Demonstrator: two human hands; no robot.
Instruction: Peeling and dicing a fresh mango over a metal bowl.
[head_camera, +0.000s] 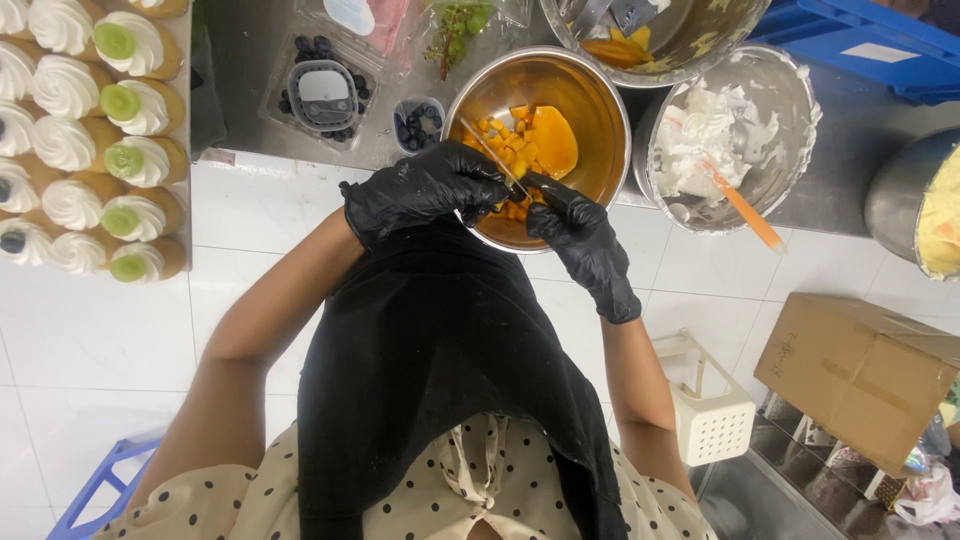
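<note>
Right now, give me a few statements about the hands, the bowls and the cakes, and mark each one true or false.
1. Both hands, left and right, wear black gloves. True.
2. The hands work over a bowl of orange fruit pieces. True.
3. The cream bowl holds a blue spatula. False: its spatula is orange.
4. The cakes sit right of the bowls. False: they sit to the left.
5. The right hand holds a knife. True.
</note>
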